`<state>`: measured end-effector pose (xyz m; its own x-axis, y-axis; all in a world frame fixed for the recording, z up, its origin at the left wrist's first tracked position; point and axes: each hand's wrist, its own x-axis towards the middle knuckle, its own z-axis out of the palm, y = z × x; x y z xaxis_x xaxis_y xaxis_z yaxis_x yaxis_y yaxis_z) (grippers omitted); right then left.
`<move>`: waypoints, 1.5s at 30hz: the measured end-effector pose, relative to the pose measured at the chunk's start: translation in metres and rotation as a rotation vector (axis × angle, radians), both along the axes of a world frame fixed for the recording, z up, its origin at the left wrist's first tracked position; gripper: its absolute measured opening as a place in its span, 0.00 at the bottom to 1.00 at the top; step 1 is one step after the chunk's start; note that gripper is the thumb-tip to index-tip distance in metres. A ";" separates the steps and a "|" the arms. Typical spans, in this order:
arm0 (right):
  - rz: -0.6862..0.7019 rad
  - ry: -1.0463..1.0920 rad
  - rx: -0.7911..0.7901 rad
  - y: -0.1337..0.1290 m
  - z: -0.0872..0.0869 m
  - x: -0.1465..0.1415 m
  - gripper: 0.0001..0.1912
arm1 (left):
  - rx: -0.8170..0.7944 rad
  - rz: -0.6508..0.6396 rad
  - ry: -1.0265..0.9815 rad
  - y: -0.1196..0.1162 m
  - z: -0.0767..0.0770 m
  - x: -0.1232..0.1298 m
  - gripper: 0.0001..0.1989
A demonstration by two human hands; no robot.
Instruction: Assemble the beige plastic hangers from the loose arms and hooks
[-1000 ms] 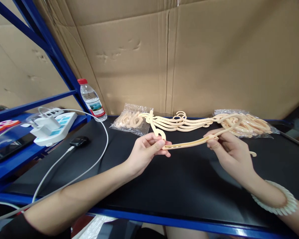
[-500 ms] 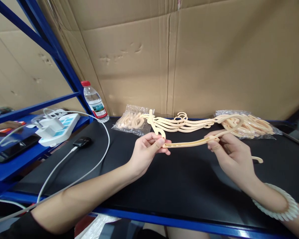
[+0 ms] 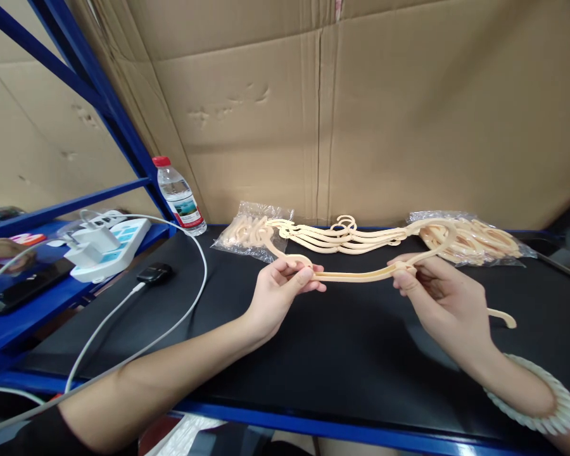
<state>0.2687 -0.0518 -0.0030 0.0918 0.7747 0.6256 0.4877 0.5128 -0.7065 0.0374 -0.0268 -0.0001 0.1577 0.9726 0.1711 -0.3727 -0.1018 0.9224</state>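
A cream plastic clothes hanger [image 3: 354, 277] stretches between my two hands above the black tabletop. My left hand [image 3: 282, 285] is closed, thumb and fingers pinching its left end together with a small curved cream piece [image 3: 281, 254] that sticks out to the upper left. Closed around the hanger's middle, my right hand [image 3: 437, 297] grips it near the hook [image 3: 446, 237], which curves up and back. Beyond that hand another cream arm end [image 3: 503, 316] shows; its link to the hanger is hidden. Behind lies a row of stacked cream hangers [image 3: 346, 244].
A clear bag of curved cream pieces [image 3: 244, 234] lies back left, a bag of hanger parts [image 3: 484, 237] back right. A water bottle [image 3: 183, 199], power strip [image 3: 123, 247], black device [image 3: 154, 273] and white cable [image 3: 204, 272] are left. Another person's hand [image 3: 16, 254] shows at far left.
The curved piece in my left hand has turned from pointing up to pointing left. The hanger has tilted a little in my right hand. Another person's hand has appeared at far left.
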 end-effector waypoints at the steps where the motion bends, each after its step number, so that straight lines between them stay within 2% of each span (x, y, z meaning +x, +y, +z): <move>1: 0.006 0.008 -0.005 0.000 0.000 0.000 0.04 | -0.007 -0.001 0.009 0.000 0.000 0.000 0.12; 13: 0.007 0.130 -0.051 0.004 0.002 -0.001 0.07 | -0.049 -0.034 -0.042 0.000 -0.001 0.000 0.09; 18: 0.002 0.137 -0.062 0.005 0.001 0.001 0.08 | -0.033 0.019 -0.007 -0.001 -0.001 0.002 0.11; 23: -0.011 0.130 -0.070 0.006 0.002 0.002 0.09 | -0.053 0.013 -0.011 0.001 0.001 -0.002 0.14; 28: 0.005 0.132 -0.078 0.009 0.002 0.006 0.10 | 0.006 0.110 -0.018 0.012 0.007 -0.015 0.22; 33: 0.010 0.119 -0.059 0.019 -0.001 0.012 0.12 | 0.080 0.231 0.070 0.029 0.007 -0.026 0.19; 36: 0.026 0.082 -0.088 0.026 -0.001 0.017 0.12 | 0.115 0.230 0.215 0.039 0.003 -0.030 0.19; 38: 0.029 0.072 -0.098 0.030 -0.001 0.020 0.13 | 0.174 0.196 0.336 0.045 -0.001 -0.033 0.18; 40: 0.031 0.075 -0.103 0.033 0.000 0.022 0.13 | 0.290 0.215 0.465 0.049 -0.004 -0.036 0.14; 45: 0.069 0.043 -0.185 0.043 -0.002 0.030 0.14 | 0.778 0.375 0.834 0.055 0.000 -0.044 0.02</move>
